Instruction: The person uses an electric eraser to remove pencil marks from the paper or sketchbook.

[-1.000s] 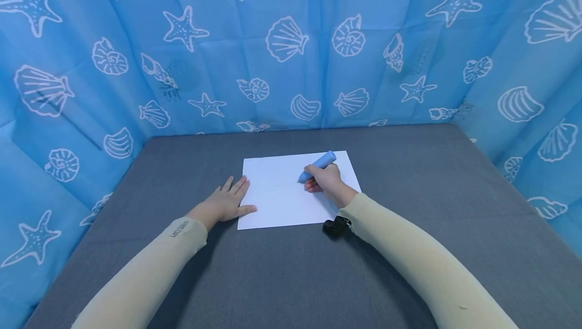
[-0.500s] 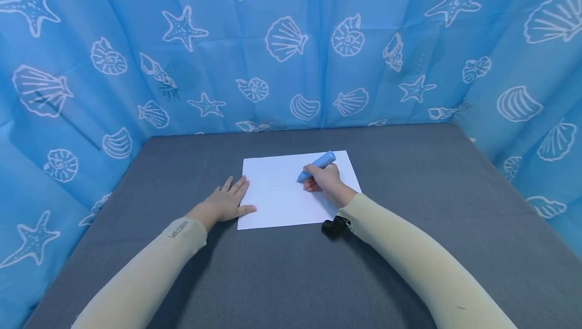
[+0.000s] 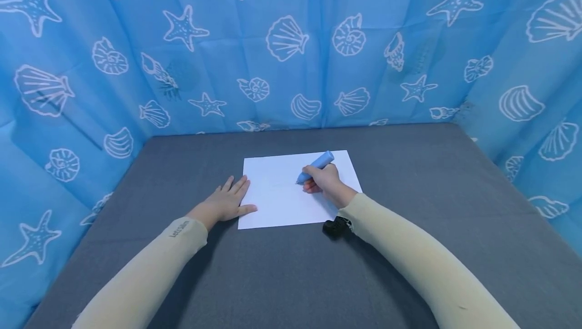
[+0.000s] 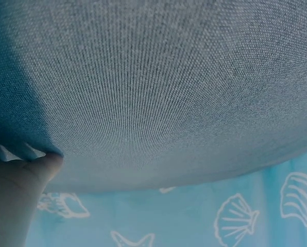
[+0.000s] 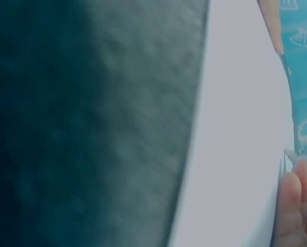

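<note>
A white sheet of paper (image 3: 277, 207) lies on the grey table in the head view. Pinched in my right hand (image 3: 331, 183) is a thick blue marker (image 3: 324, 160), tilted, its tip at the sheet near the middle. Very faint marks seem to run left of the tip. My left hand (image 3: 224, 201) lies flat with fingers spread, thumb and fingertips on the paper's left edge. In the right wrist view, fingertips (image 5: 291, 198) and the pale marker tip show beside the paper (image 5: 241, 103). Only part of the left hand (image 4: 19, 190) appears in the left wrist view.
Grey cloth covers the table (image 3: 273, 278). A blue curtain (image 3: 291, 76) with white shells and starfish hangs along the back and sides. Under the right wrist sits a small black device (image 3: 335, 228).
The marker tip and right hand have shifted very slightly left on the paper. My left hand stays in place, as does the sheet.
</note>
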Demonstrator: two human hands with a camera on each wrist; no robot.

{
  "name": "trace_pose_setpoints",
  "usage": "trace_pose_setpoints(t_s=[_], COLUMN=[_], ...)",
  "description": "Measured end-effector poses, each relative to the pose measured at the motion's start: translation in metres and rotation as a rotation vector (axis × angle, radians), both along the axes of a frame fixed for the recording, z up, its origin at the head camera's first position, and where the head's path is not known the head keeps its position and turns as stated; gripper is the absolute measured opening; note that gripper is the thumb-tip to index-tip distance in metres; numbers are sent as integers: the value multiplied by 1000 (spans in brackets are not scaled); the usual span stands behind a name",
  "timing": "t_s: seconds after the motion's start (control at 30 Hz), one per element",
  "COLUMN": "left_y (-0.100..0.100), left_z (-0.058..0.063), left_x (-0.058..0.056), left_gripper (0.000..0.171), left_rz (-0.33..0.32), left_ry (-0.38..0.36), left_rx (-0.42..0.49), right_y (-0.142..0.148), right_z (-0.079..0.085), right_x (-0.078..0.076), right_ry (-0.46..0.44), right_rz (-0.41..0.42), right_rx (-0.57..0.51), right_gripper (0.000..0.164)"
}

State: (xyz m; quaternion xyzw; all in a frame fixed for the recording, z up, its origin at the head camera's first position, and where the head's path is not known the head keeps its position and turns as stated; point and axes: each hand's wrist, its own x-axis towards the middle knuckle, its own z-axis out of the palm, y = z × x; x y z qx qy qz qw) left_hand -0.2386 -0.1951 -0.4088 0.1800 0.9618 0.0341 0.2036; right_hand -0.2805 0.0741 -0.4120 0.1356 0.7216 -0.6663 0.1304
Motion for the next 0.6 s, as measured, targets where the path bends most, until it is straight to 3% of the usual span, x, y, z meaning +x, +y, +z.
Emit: trace_pose_setpoints(t_s=[0.6], left_y=[0], left_z=[-2], left_x=[-1], left_gripper=[87], left_rz=[0], left_ry=[10], left_rx=[-6], right_y=[1], right_z=[0], right_x=[1], right_ry=[18], right_rz=[-21], right_rx=[-6], right_gripper=[23])
